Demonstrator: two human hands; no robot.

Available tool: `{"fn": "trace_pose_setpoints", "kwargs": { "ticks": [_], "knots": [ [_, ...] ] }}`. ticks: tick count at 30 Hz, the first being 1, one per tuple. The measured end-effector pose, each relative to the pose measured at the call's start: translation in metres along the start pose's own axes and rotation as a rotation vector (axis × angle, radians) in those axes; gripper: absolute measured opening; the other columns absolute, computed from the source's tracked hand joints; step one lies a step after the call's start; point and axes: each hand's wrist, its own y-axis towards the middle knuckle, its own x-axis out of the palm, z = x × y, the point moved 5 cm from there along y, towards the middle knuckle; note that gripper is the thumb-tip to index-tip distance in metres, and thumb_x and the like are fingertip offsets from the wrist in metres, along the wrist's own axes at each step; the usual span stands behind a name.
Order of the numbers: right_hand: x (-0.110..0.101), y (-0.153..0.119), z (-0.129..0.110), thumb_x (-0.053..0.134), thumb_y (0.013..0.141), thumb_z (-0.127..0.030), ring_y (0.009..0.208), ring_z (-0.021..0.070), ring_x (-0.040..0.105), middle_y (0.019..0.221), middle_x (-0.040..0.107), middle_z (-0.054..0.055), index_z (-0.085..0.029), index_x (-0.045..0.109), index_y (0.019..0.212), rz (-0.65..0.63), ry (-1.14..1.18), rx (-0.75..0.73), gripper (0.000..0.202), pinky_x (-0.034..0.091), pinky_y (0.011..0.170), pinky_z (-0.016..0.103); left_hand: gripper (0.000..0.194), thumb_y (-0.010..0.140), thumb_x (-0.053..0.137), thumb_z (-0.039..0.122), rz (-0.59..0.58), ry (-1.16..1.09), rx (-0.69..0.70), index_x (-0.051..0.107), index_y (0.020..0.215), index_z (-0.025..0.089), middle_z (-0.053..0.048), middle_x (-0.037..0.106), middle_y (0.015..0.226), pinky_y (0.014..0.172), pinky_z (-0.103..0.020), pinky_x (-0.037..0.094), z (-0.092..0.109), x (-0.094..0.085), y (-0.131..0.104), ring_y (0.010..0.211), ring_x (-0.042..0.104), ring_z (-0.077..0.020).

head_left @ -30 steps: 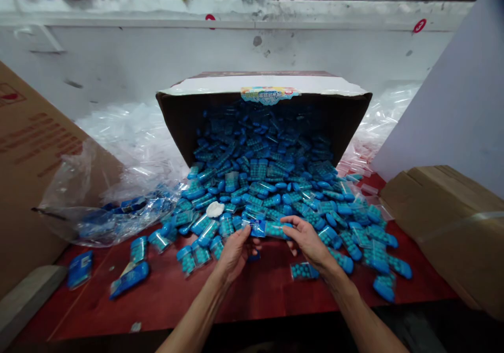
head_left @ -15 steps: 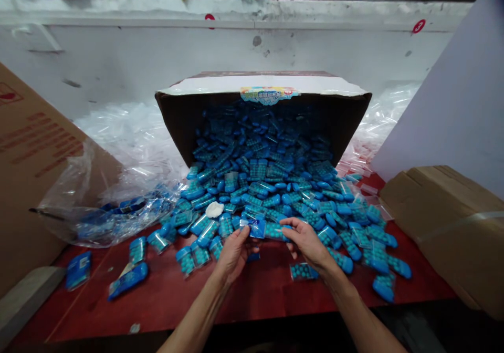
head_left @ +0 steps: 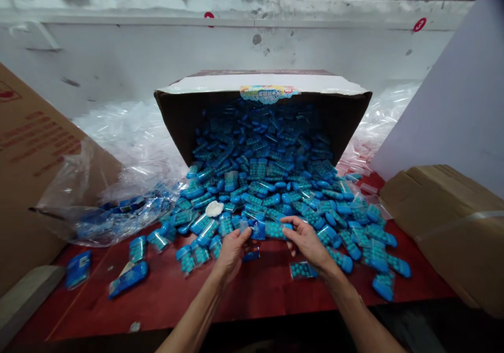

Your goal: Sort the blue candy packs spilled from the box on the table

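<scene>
The one character I can read plainly is the 3 on a round red sticker (head_left: 419, 24), on the far ledge to the right; a second red sticker (head_left: 209, 16), farther left, is cut off. A colourful label (head_left: 270, 94) hangs at the top edge of the big cardboard box (head_left: 212, 84), its lettering too small to make out. Red print runs across the brown carton (head_left: 35, 185) on my left, also too blurred to read.

My left hand (head_left: 235, 248) is pinched, thumb against fingers, on a blue printed sleeve (head_left: 258, 230), thin and glossy. My right hand (head_left: 305, 239) is clamped on the right end of a clear container (head_left: 273, 230) full of round teal beads. The two pieces meet end to end between my hands, at the near edge of the heap (head_left: 268, 185); whether the sleeve overlaps the container, I can't tell.

The heap, clear flat containers with rounded blue caps, spills from the box over the red tabletop (head_left: 236, 303). A crumpled white scrap (head_left: 214, 209) lies on it. To the left sags a wrinkled, see-through plastic bag (head_left: 74, 185) with shiny blue pieces inside.
</scene>
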Motion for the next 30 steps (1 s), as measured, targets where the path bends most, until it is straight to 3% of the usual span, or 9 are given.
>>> {"fn": "trace_pose_setpoints", "kwargs": {
  "ticks": [11, 20, 27, 30],
  "knots": [
    [0.0003, -0.0033, -0.0036, 0.06, 0.067, -0.035, 0.036, 0.0046, 0.04, 0.05, 0.046, -0.008, -0.017, 0.048, 0.096, 0.022, 0.283, 0.026, 0.036, 0.036, 0.031, 0.015, 0.025, 0.068, 0.061, 0.037, -0.03, -0.062, -0.042, 0.056, 0.067, 0.013, 0.0, 0.057, 0.05, 0.046, -0.022, 0.045, -0.0072, -0.0035, 0.0011, 0.049, 0.054, -0.0109],
    [0.0071, -0.0039, 0.0005, 0.056, 0.068, -0.036, 0.032, 0.0055, 0.04, 0.045, 0.046, -0.009, -0.017, 0.048, 0.096, 0.009, 0.107, 0.016, 0.035, 0.035, 0.029, 0.016, 0.029, 0.064, 0.063, 0.04, -0.032, -0.035, -0.009, 0.054, 0.068, 0.013, 0.0, 0.056, 0.049, 0.048, -0.022, 0.044, -0.0043, -0.0001, -0.0014, 0.051, 0.056, -0.0129],
    [0.0051, -0.0094, -0.0036, 0.054, 0.069, -0.037, 0.029, 0.0044, 0.037, 0.04, 0.045, -0.01, -0.016, 0.048, 0.098, -0.014, 0.089, 0.147, 0.037, 0.029, 0.027, 0.012, 0.032, 0.061, 0.064, 0.042, -0.058, 0.062, 0.049, 0.056, 0.068, 0.012, -0.002, 0.06, 0.049, 0.049, -0.023, 0.044, -0.0025, -0.0002, 0.001, 0.049, 0.056, -0.0127],
    [0.0038, -0.0093, -0.0044, 0.054, 0.069, -0.038, 0.029, 0.0044, 0.038, 0.041, 0.046, -0.01, -0.016, 0.048, 0.099, -0.019, 0.063, 0.123, 0.037, 0.029, 0.027, 0.012, 0.031, 0.06, 0.065, 0.041, -0.045, 0.119, 0.064, 0.057, 0.065, 0.012, -0.002, 0.06, 0.049, 0.05, -0.023, 0.044, 0.0009, -0.0021, 0.0015, 0.047, 0.055, -0.0118]
  ]
}}
